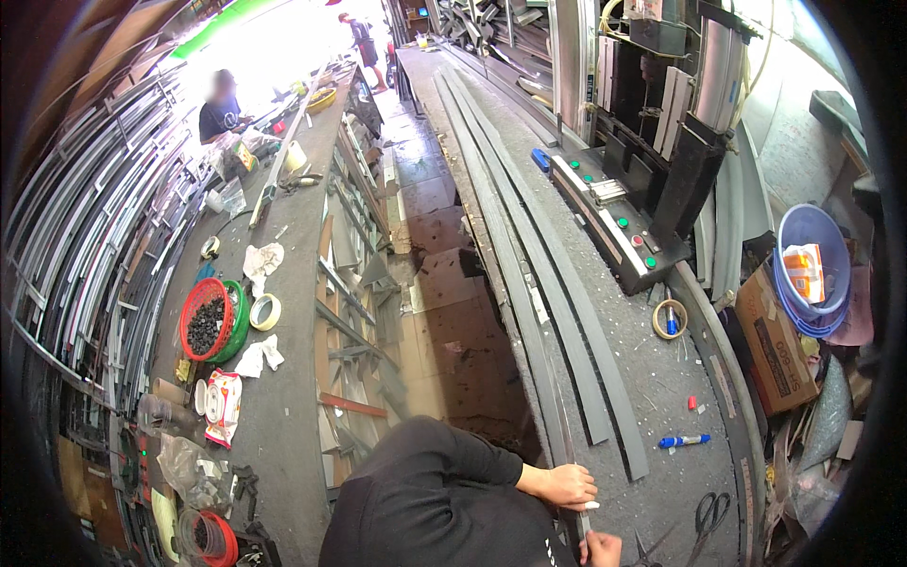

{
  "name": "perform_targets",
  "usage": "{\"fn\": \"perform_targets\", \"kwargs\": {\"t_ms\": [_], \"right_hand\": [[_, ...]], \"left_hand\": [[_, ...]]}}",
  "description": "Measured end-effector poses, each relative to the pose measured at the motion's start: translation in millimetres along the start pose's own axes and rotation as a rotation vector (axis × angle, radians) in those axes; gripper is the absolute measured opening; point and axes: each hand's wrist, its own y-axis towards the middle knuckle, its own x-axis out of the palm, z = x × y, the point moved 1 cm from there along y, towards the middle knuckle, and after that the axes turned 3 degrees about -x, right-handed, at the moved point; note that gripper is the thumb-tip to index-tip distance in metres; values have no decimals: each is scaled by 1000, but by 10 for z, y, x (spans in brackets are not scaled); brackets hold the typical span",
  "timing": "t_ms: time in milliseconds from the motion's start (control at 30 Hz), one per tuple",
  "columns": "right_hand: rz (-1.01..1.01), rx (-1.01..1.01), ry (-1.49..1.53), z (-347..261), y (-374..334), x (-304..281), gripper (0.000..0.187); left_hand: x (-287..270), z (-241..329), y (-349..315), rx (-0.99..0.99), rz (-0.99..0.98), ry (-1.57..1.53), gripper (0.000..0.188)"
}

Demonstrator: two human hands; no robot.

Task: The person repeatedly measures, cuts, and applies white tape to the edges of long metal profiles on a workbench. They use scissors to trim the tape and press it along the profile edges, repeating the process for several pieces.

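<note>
Left hand (567, 487) clasps a narrow grey strip (584, 523); right hand (602, 549) curls against it, hold unclear; uneven pressure could skid it off the desk (635, 369)!

Down at five o'clock, the left hand (565, 487) closes on a long thin grey strip (556, 430), and just below it the right hand (602, 549) curls beside that same strip, cropped by the lower edge! Two flat grey bars (573, 383) run alongside, stretching up toward twelve. At four o'clock, a blue marker (685, 440), with black-handled scissors (710, 512) nearer five. A tape roll (657, 321) sits at three. Over at nine, a red basket (192, 304) holds small dark pieces (208, 331), and at ten, a seated co-worker (220, 118)!
</note>
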Motion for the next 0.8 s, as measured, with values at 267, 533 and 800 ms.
{"fn": "perform_targets", "kwargs": {"t_ms": [267,533,800], "right_hand": [[-142,-43,0,5,-228,-152,39],[-136,-11,81,428,310,-193,40],[-270,112,231,474,198,-230,35]], "left_hand": [[36,-18,37,-44,3,51,24],[-53,21,25,-49,68,25,23],[-119,72,39,-68,49,83,27]]}}
